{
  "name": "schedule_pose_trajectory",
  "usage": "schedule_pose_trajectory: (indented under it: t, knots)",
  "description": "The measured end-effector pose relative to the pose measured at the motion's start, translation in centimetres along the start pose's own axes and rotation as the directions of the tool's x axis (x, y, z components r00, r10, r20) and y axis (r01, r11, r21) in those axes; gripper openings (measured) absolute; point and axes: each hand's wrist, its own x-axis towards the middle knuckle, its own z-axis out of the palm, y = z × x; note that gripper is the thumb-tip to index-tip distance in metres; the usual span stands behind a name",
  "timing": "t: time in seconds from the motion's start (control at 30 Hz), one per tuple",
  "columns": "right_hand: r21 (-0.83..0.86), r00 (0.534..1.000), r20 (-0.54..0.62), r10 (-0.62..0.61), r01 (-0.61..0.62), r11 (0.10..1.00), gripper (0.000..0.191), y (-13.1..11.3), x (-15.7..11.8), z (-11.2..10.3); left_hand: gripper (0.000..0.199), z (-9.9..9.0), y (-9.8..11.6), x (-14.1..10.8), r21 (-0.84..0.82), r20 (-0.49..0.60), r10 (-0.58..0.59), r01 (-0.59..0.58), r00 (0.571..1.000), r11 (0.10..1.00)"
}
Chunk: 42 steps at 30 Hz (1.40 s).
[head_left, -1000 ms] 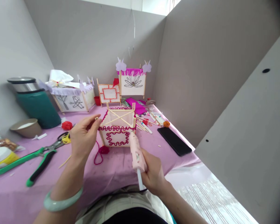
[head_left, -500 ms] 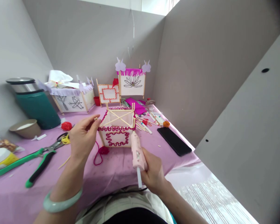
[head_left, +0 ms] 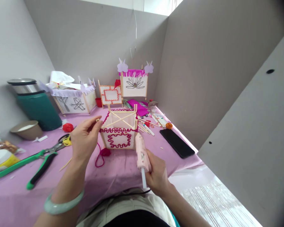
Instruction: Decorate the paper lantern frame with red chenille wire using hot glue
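Note:
In front of me stands a lantern-like box frame [head_left: 119,147] of wooden sticks with white panels, wavy magenta yarn trim and crossed sticks on top. My left hand [head_left: 85,137] is closed at its front left corner. A pale wooden stick tip [head_left: 97,120] shows between thumb and forefinger; whether it belongs to the frame I cannot tell. My right hand [head_left: 157,170] grips a pink hot glue gun [head_left: 142,153], with a glue stick [head_left: 144,179] out of its back end. The gun's nozzle points up beside the frame's front right corner. A magenta yarn ball [head_left: 105,152] lies in front.
Green-handled cutters [head_left: 44,170] and scissors [head_left: 61,141] lie at left, near a bowl [head_left: 27,132] and a teal tumbler [head_left: 39,108]. A phone [head_left: 177,143] lies at right. Decorated panels [head_left: 134,90] and another paper-sided frame [head_left: 73,102] stand behind.
My right hand and the glue gun have shifted slightly right, drawing the nozzle away from the frame's front right corner. My left hand has stayed in place.

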Motion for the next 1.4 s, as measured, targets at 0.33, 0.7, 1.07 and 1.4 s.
schedule_pose_trajectory:
  t: [0.33, 0.7, 1.07, 1.4]
  knots:
    - [-0.023, 1.0, 0.018, -0.001, 0.001, 1.0, 0.041, -0.11, 0.17, 0.2, 0.032, -0.04, -0.11, -0.09, 0.0, 0.017, -0.027, 0.027, 0.999, 1.0]
    - [-0.004, 0.999, 0.032, -0.003, 0.003, 1.0, 0.042, -0.29, 0.13, 0.19, 0.031, -0.03, 0.24, -0.05, 0.014, 0.005, -0.029, 0.029, 1.0, 0.999]
    - [-0.016, 1.0, 0.023, -0.001, 0.001, 1.0, 0.041, -0.28, 0.21, 0.09, 0.031, 0.0, 0.1, -0.02, -0.002, 0.009, -0.028, 0.028, 1.0, 1.0]
    - [-0.008, 0.999, -0.001, -0.055, 0.055, 0.998, 0.04, -0.18, 0.55, 0.46, 0.035, 0.01, 0.15, -0.01, -0.019, 0.037, -0.062, 0.063, 0.997, 0.998]
